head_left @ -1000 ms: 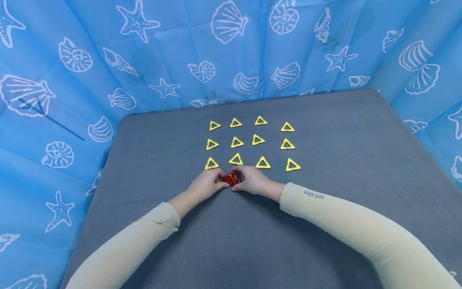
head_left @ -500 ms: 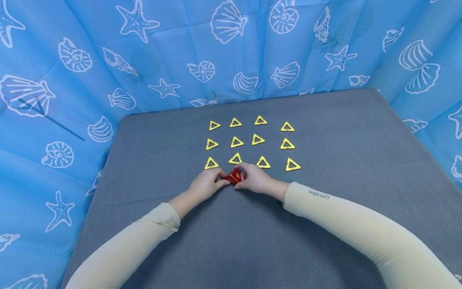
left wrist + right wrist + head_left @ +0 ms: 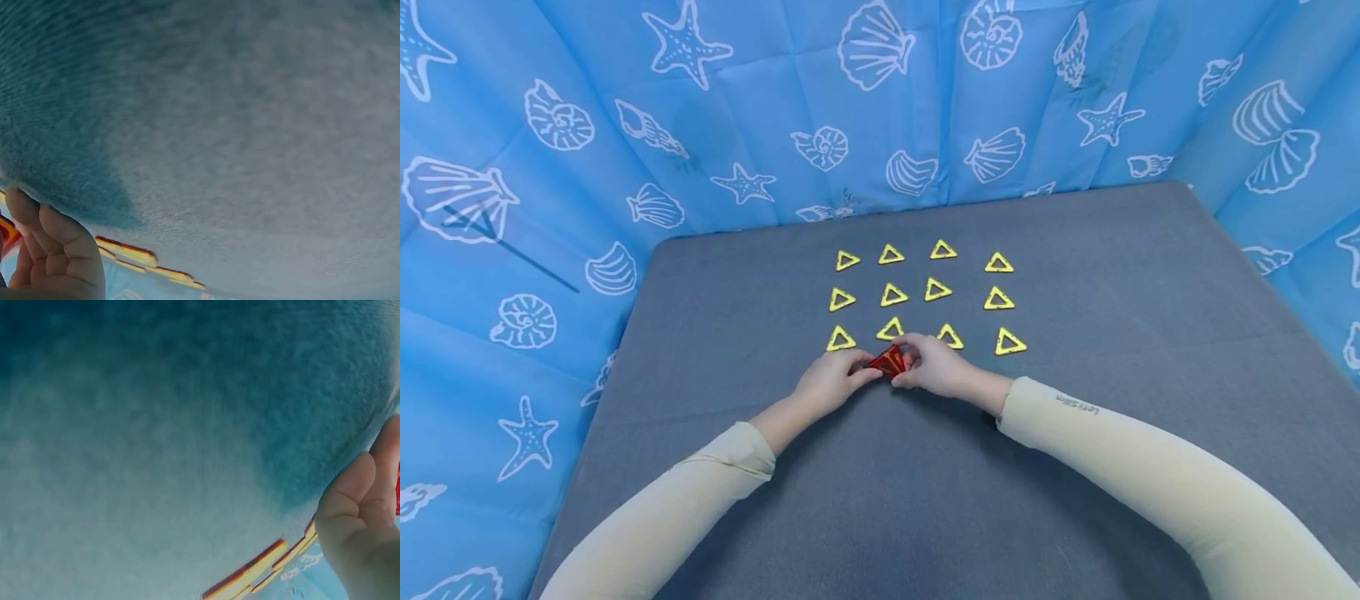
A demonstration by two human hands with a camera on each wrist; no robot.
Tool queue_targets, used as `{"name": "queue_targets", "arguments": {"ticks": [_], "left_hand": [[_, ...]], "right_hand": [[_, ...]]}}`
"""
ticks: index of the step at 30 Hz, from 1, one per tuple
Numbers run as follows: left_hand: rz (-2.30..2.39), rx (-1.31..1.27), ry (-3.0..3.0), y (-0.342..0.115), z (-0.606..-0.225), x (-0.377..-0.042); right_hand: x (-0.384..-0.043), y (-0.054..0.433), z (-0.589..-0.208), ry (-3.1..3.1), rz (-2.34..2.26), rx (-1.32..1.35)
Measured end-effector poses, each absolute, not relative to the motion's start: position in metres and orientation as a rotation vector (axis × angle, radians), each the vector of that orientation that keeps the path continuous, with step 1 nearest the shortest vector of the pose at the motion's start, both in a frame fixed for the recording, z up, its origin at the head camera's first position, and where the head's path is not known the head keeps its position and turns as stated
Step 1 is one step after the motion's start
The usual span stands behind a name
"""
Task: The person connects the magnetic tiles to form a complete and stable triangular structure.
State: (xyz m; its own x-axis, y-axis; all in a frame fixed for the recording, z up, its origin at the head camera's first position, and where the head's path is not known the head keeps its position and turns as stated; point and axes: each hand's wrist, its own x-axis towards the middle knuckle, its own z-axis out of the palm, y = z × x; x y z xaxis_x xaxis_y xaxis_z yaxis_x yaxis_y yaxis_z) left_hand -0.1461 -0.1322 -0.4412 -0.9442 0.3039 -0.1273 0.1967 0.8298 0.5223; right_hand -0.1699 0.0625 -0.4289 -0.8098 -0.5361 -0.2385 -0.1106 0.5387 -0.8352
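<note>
In the head view a small cluster of red triangular tiles (image 3: 889, 362) sits between the fingertips of both hands. My left hand (image 3: 827, 385) pinches its left corner with thumb and fingers, and my right hand (image 3: 934, 365) grips the right side. Fingers partly hide the tiles, so how they join is unclear. The left wrist view catches a red-orange edge of a tile (image 3: 9, 235) beside the left hand (image 3: 59, 256). A red sliver of tile (image 3: 398, 490) shows behind the right hand (image 3: 359, 512). Just beyond the hands lie yellow triangular frames, the closest being one yellow triangle (image 3: 882, 334).
Several yellow triangles lie in three rows on the grey cloth-covered table (image 3: 737, 292), including one at the far right (image 3: 999, 340) and one at the back left (image 3: 839, 265). A blue curtain (image 3: 760, 100) with white shell prints hangs around the table's back and sides.
The red tiles have shifted slightly right and away from the body, tilting more upright. The right hand has moved with them, covering more of a yellow triangle; the left hand has barely moved.
</note>
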Motion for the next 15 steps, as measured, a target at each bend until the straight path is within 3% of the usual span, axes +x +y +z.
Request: {"name": "queue_targets", "arguments": {"ticks": [15], "left_hand": [[0.956,0.417,2.791,-0.117,-0.427,-0.154]], "right_hand": [[-0.176,0.085,-0.414,2.267,-1.288,-0.549]]}}
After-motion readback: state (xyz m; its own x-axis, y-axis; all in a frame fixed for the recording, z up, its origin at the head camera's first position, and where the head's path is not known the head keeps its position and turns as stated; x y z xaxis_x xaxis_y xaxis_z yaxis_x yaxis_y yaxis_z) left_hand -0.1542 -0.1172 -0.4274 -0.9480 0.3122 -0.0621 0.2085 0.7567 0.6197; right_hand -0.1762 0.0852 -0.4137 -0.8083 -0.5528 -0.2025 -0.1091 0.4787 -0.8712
